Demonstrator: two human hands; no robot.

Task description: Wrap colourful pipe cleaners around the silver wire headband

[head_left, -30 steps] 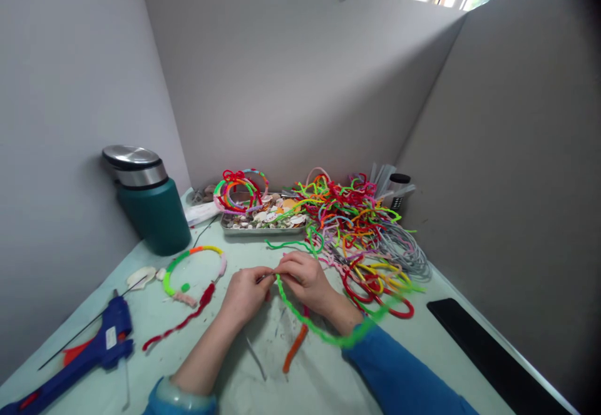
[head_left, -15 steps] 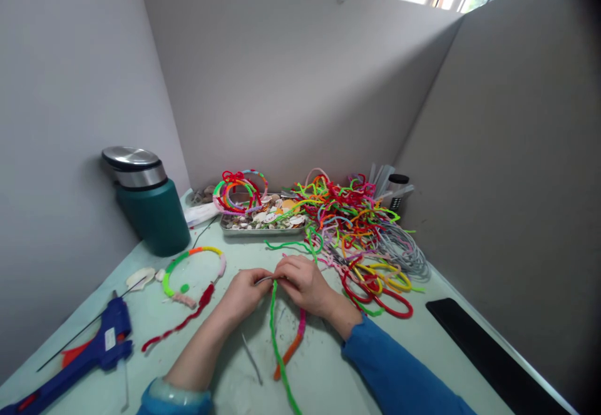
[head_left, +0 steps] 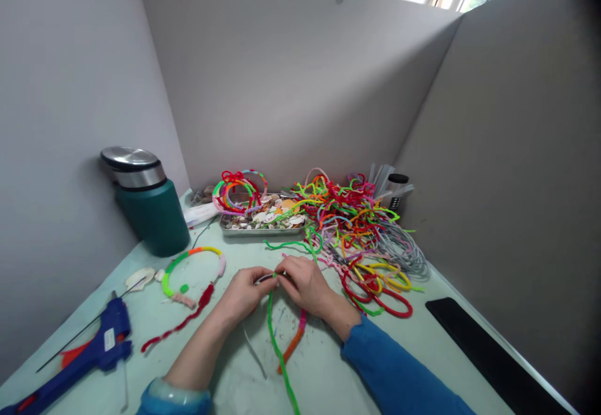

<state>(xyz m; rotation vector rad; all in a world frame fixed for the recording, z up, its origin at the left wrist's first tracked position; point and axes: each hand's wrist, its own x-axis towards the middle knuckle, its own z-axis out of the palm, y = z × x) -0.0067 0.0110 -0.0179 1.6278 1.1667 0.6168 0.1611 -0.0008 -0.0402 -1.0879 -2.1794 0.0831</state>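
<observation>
Over the middle of the table my two hands meet, fingertips pinched together. My left hand (head_left: 248,293) is closed on a thin grey wire (head_left: 263,278). My right hand (head_left: 304,282) pinches at the same spot, where a fuzzy green pipe cleaner (head_left: 273,330) is looped round the wire. Its long tail hangs down toward the front edge. Beneath my right hand a curved piece covered in pink and orange pipe cleaner (head_left: 295,343) comes out. A bare grey wire end (head_left: 255,355) shows below my left hand. My fingers hide the exact grip.
To the left are a multicoloured ring (head_left: 206,250), a red pipe cleaner (head_left: 181,324), a blue glue gun (head_left: 106,340) and a green flask (head_left: 153,215). Behind stands a metal tray (head_left: 263,231) of buttons. Rightward lie tangled pipe cleaners (head_left: 347,205), scissors (head_left: 399,302) and a black strip (head_left: 488,352).
The green tail has swung slightly left near my fingers, and a green turn now shows on the wire. The bare wire end has shifted a little to the right and down.
</observation>
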